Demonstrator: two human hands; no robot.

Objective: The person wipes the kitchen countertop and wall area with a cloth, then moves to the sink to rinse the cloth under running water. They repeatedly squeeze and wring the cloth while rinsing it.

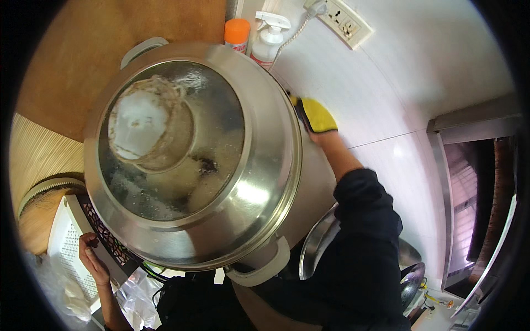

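Observation:
A large metal steamer pot [265,178] with a domed lid fills the middle. Its glass window [223,124] is fogged and wet, with a worn pale knob [138,124] on top. My right hand [318,138] reaches behind the pot's right side, gripping a yellow cloth with black edging [319,116]; its fingers are mostly hidden. My left hand [94,258] is at the lower left, fingers curled, over a white perforated panel [72,244]. Whether it grips the panel's edge is not clear. A grey side handle [265,265] faces my body.
An orange-capped can [237,33] and a white spray bottle [269,41] stand behind the pot. A corded plug [318,8] sits in the wall power strip [345,25]. Metal pans [316,244] lie near my right arm. A clear plastic bag [138,298] is at lower left.

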